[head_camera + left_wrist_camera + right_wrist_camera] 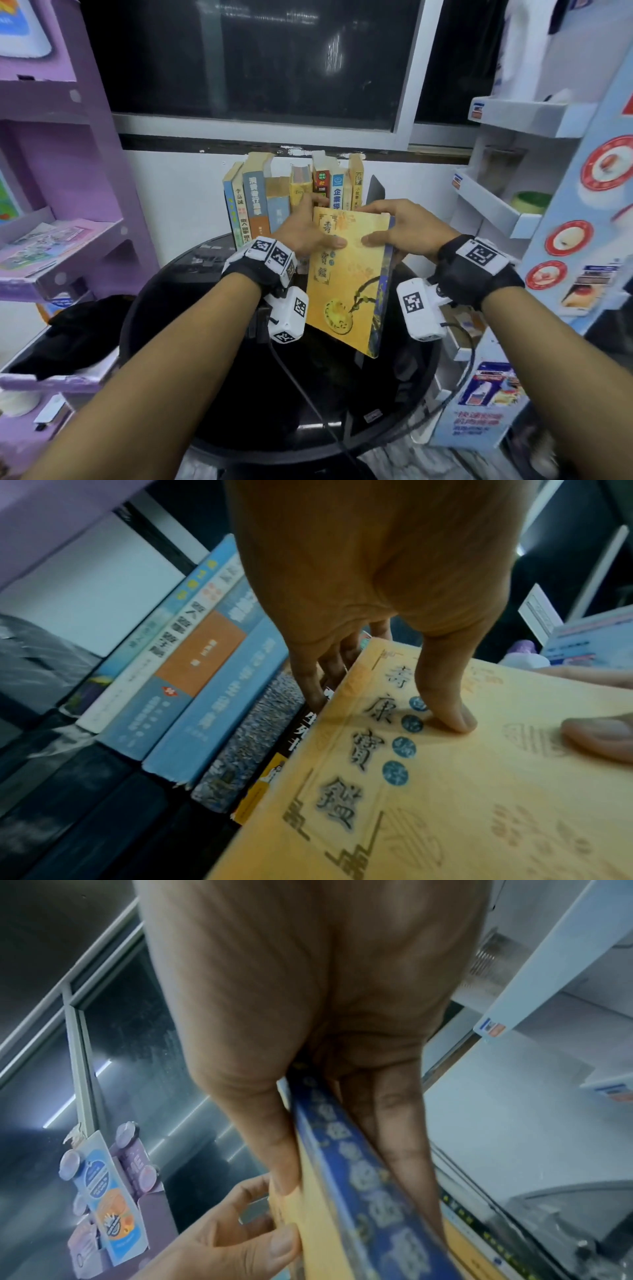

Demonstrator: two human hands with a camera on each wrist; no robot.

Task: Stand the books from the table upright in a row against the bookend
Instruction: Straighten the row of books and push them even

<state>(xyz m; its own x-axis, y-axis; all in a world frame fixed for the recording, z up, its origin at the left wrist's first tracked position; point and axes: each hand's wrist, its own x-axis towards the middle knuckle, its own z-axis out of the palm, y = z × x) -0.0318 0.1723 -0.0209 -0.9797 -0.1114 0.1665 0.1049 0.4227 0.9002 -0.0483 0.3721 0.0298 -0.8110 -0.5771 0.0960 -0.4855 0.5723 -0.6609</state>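
Right now, both hands hold one yellow book [346,274] up above the round black table [191,342]. The left hand [301,229] pinches the book's left edge, with its thumb pressed flat on the cover and its fingers tucked behind. The right hand [400,226] grips the blue spine side, thumb on the front and fingers round the back. Two hands probably keep the thin, bendy book from flopping while it is lined up. Its cover looks smooth and soft, with dark letters and a round gold picture. Just behind it, a row of books [291,195] already stands upright at the far edge of the table. Their spines are blue, cream, orange and yellow, and some look worn. At the right end of the row stands the dark, flat bookend [376,192]. The yellow book is not yet in the row; I think it goes in next.
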